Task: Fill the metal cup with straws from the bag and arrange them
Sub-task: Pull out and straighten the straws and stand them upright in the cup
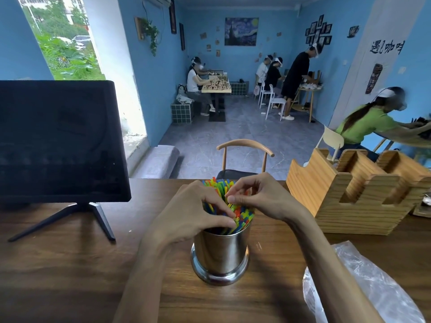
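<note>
A shiny metal cup (221, 255) stands upright on the wooden table (70, 276), packed with colourful straws (242, 214) that stick up above its rim. My left hand (193, 210) curls round the left side of the straw bundle, thumb and fingers pinching straws near the rim. Over the bundle's right side my right hand (258, 197) pinches straw tops with its fingertips. A clear plastic bag (363, 285) lies crumpled at the right front of the table; whether straws are in it I cannot see.
A dark monitor on a tripod stand (58, 141) occupies the table's left. A wooden organizer box (354, 194) sits to the right of the cup. A chair (245, 157) stands beyond the far edge. Several people sit and stand at tables farther back.
</note>
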A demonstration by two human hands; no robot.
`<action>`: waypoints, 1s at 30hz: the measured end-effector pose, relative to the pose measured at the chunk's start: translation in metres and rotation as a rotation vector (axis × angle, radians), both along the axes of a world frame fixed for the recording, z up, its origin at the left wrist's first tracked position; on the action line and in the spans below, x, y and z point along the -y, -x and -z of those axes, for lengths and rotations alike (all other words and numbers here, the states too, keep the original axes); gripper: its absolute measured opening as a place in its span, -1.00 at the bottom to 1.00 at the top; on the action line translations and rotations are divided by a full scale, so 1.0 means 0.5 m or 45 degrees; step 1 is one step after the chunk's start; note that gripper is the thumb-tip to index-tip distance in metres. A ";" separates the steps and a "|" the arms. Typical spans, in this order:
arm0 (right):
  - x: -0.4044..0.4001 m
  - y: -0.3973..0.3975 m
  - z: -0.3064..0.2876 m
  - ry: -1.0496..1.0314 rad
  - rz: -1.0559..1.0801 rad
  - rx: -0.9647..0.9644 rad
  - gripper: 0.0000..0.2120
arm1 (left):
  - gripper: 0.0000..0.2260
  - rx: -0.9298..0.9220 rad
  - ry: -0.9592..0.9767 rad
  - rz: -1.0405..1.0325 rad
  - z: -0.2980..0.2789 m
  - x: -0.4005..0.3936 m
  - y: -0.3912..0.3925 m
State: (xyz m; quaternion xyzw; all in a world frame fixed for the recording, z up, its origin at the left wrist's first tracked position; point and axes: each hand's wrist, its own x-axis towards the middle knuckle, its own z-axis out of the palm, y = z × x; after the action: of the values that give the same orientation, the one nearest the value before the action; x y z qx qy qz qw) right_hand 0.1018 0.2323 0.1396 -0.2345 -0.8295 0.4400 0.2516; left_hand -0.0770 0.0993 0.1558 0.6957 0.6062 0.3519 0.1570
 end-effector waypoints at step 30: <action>0.027 0.002 -0.044 1.042 -0.051 -1.138 -0.60 | -0.89 1.246 -0.625 -0.843 -0.013 -0.032 0.017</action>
State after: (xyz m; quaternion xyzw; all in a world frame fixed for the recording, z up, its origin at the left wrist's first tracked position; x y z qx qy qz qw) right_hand 0.1008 0.2189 0.1617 -0.0892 -0.4113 0.7838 0.4566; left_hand -0.0854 0.1153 0.1621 0.2459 0.5490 0.7874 0.1346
